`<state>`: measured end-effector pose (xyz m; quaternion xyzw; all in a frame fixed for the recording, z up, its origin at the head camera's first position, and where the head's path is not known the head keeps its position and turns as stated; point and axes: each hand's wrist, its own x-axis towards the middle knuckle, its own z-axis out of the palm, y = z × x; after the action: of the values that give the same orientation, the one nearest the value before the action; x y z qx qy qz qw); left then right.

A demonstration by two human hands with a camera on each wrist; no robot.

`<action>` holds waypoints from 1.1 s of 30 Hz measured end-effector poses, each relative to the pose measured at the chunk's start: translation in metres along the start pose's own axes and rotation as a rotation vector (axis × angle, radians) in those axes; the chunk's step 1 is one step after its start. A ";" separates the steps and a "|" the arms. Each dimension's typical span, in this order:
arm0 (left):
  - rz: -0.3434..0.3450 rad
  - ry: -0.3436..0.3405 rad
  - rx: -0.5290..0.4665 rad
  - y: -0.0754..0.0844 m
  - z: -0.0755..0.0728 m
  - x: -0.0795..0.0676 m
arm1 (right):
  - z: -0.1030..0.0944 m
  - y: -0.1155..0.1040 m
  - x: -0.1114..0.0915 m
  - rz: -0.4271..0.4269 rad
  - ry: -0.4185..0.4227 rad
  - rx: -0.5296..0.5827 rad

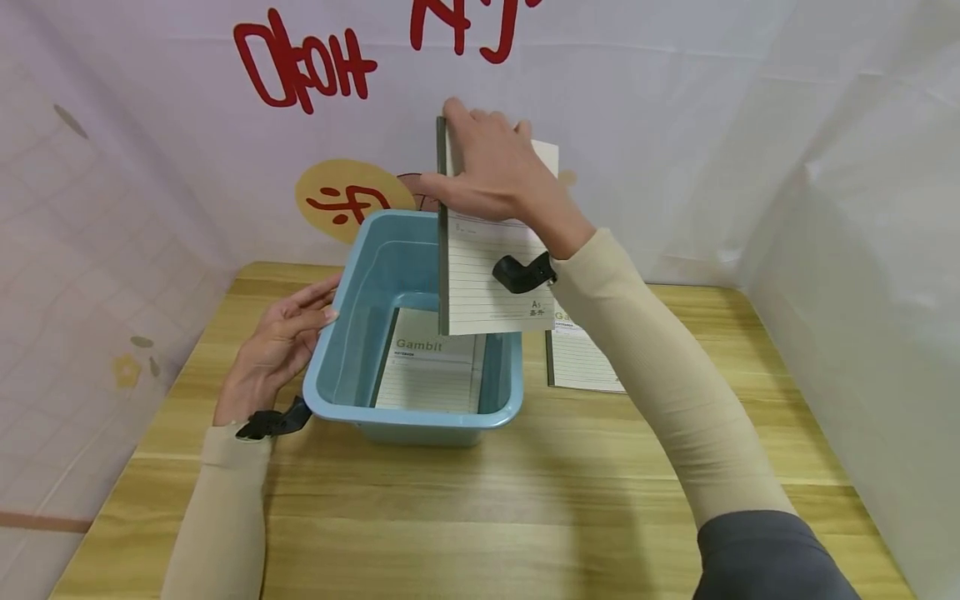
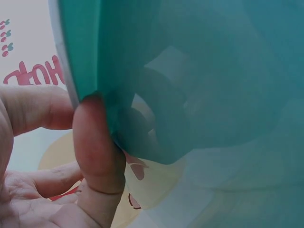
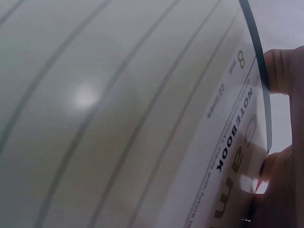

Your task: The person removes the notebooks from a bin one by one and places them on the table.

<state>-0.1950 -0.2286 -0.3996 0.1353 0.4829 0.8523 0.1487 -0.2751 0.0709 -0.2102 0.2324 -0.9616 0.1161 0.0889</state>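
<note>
My right hand (image 1: 498, 162) grips a notebook (image 1: 495, 287) with a lined cover and dark spine, held upright over the right side of a blue plastic bin (image 1: 416, 417). Its fingers reach the top edge and the thumb lies across the spine. In the right wrist view the notebook's cover (image 3: 118, 109) fills most of the picture, with "NOTEBOOK" printed on it. My left hand (image 1: 281, 342) touches the outside of the bin's left rim, its thumb and a finger against the lip (image 2: 69, 71). Inside the bin, a "Gambit" notebook (image 1: 427, 375) lies flat on the bottom.
Another notebook (image 1: 585, 358) lies on the wooden table (image 1: 465, 517) right of the bin, partly hidden by my right forearm. A white sheet (image 1: 660, 125) with red lettering hangs behind the table.
</note>
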 end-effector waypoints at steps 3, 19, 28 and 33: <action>-0.010 0.023 0.004 0.001 0.001 -0.002 | 0.001 0.021 -0.005 0.014 0.016 0.006; -0.011 0.011 -0.009 -0.001 -0.001 -0.003 | 0.029 0.133 -0.049 0.084 0.031 -0.087; -0.017 0.036 0.031 0.002 0.002 -0.001 | 0.047 0.192 -0.077 0.180 -0.016 -0.113; -0.035 0.071 0.054 0.004 0.004 0.001 | 0.060 0.224 -0.093 0.246 -0.058 -0.111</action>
<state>-0.1946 -0.2271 -0.3942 0.1004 0.5131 0.8405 0.1423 -0.3048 0.2882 -0.3295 0.1107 -0.9899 0.0661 0.0588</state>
